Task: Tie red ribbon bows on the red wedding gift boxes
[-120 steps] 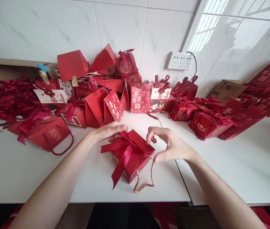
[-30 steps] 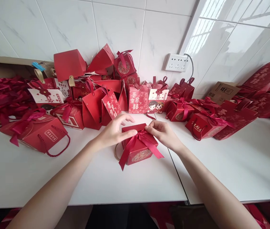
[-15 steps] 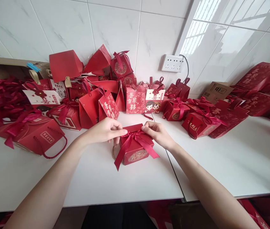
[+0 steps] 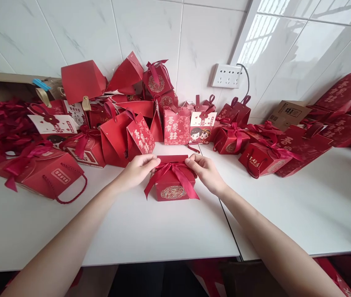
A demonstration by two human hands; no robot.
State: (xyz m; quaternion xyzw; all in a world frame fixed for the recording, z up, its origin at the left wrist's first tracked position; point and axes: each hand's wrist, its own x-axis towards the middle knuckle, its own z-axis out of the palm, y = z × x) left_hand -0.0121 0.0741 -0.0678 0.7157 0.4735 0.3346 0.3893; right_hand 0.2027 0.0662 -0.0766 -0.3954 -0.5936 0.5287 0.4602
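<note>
A small red gift box (image 4: 176, 192) with a round gold emblem stands upright on the white table in front of me. Across its top a dark red satin ribbon (image 4: 171, 166) is tied in a bow, and its two tails hang down over the front. My left hand (image 4: 138, 168) pinches the bow's left loop between thumb and fingers at the box's upper left edge. On the opposite side, my right hand (image 4: 205, 170) has the right loop in a similar pinch. The fingertips partly hide both loops.
Several red boxes and bags, such as a patterned bag (image 4: 175, 127), line the tiled wall. A larger box with a rope handle (image 4: 47, 175) sits at left, near heaped ribbons (image 4: 5, 128). A power strip (image 4: 226, 76) is on the wall. A seam crosses the white table (image 4: 126, 235).
The gift box has turned so its emblem faces me more squarely. My left hand has shifted a little left, and the bow is spread straighter between both hands.
</note>
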